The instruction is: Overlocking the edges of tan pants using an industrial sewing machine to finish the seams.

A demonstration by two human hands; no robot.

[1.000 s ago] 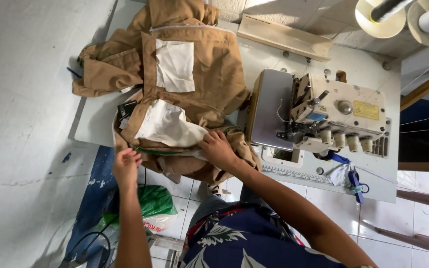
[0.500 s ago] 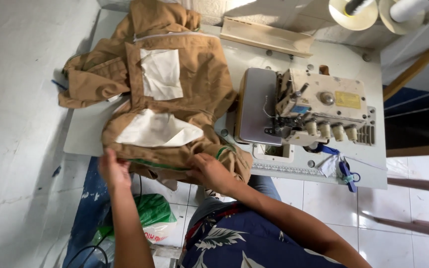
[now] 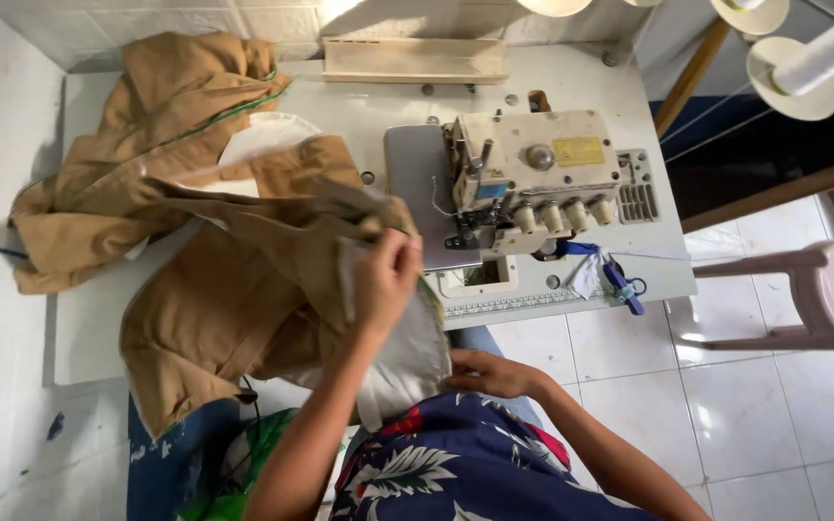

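Garment (image 3: 234, 289): tan woven cloth, soft and heavily creased, with pale grey-white lining panels and a thin green edge trim; I see it draped over the left half of the white table (image 3: 571, 77) and spilling off the front edge toward my lap. Left hand (image 3: 385, 275): raised above the table front, fingers (image 3: 405, 253) closed in a pinch on a bunched fold of the cloth, which hangs down from them on both sides. Right hand (image 3: 489, 373): low, near my waist, lying against the lower hem of the pale lining; I cannot tell whether its fingers grip the cloth or only rest on it. Machine (image 3: 533, 178): cream-coloured boxy metal body with a row of round knobs and a grey flat plate, just right of the cloth. Stool (image 3: 813, 299): pink plastic, on glossy white floor tiles, well apart to the right.
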